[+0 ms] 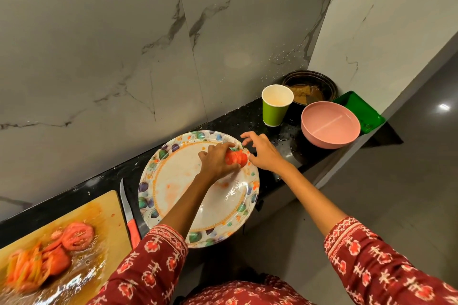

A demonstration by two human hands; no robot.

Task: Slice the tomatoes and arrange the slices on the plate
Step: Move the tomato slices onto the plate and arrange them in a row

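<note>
I am putting tomato slices on the plate [173, 176] now. The cutting is partly done, and this is the laying-out step. My left hand [218, 161] is curled round a small stack of tomato slices [238, 158] and holds it low over the far right edge of the plate. My right hand [262, 153] is just beside the stack with its fingers [247, 135] spread loose. They look like they hold nothing, but the tips nearest the stack are partly hidden, so I cannot be sure they touch it.

Next, I think I need to peel the slices off one at a time and lay them flat along the rim. They look wet and slippery, so I should go gently.

The plate has only juice smears on it. More tomato slices [76, 235] wait on the wooden cutting board [104, 208] to the left, with thin orange strips [23, 267] next to them. The knife [128, 213] lies on the bench [247, 114] between board and plate.

Farther right, the green paper cup [275, 105] looks empty. The pink bowl [329, 126] looks empty too. The dark bowl [311, 86] behind has something brown in it. I cannot see inside the green tray [359, 109] well.
</note>
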